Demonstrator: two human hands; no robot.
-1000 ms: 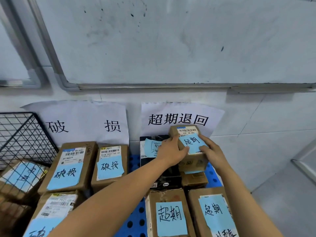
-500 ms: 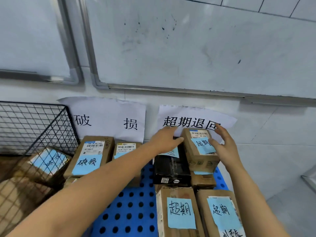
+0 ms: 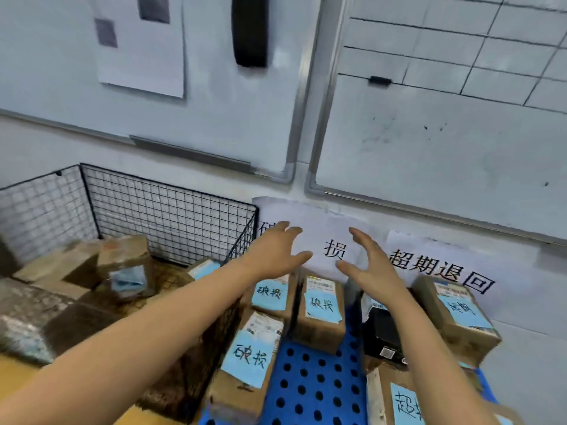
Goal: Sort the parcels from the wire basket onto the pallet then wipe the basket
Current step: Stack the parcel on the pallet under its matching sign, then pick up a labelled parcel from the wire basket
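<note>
**Inspector A:** What do we record for the hands?

**Inspector B:** We find both raised above the rear edge of the blue pallet [image 3: 313, 378]. The left hand [image 3: 276, 250] has its fingers straight and apart, thumb out, and grips nothing. The right hand [image 3: 371, 265] faces it palm to palm, its fingers apart and slightly bent, and also holds nothing. The two hands do not touch.

**Inspector A:** And the sorted parcels?

**Inspector B:** On the pallet's left side we count three brown boxes [image 3: 322, 317] with blue notes. Two sit side by side at the rear and one sits nearer the front. On the pallet's right side we note a black parcel [image 3: 383, 332], a corner box [image 3: 457, 314] at the rear, and a front box [image 3: 399, 400] cut off by the frame.

**Inspector A:** The basket?

**Inspector B:** The wire basket [image 3: 171, 216] stands just left of the pallet. We cannot tell whether the two touch. Basket parcels [image 3: 129, 265] lie inside it, one of them tilted, but they are too blurred for us to count.

**Inspector A:** Anything further?

**Inspector B:** Two paper signs [image 3: 441, 268] hang on the wall behind the pallet.
</note>
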